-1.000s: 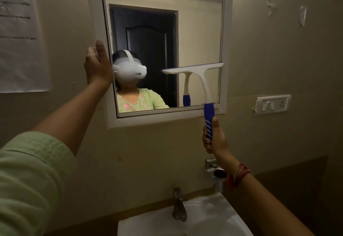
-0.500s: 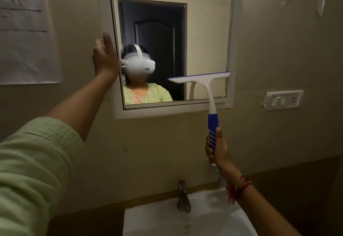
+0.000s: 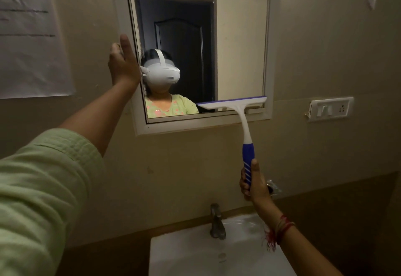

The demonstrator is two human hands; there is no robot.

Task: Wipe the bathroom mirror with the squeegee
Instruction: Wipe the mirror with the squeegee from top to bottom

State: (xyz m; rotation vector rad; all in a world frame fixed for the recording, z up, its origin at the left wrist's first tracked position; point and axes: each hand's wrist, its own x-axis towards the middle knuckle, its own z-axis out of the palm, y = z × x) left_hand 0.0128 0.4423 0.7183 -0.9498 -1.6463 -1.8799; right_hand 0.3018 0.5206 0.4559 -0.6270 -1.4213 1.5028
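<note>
Paper sheet (image 3: 28,34) on wall, far left | our left hand (image 3: 123,65) flat and open on mirror (image 3: 238,47) frame's left edge | squeegee (image 3: 234,105) blade on glass at mirror's bottom-right corner | our right hand (image 3: 253,183) fist-closed around its blue handle | 1 tap (image 3: 217,221) at sink (image 3: 195,254) back edge | switch plate (image 3: 329,108) right.

We see a beige wall (image 3: 195,167) carrying everything here. A white-framed mirror (image 3: 238,47) is mounted on it, with a sheet of printed paper (image 3: 28,47) stuck to its left and a white switch plate (image 3: 331,109) to its right. Below, a white washbasin (image 3: 195,254) juts from the wall, a metal tap (image 3: 217,221) standing on its back rim.
</note>
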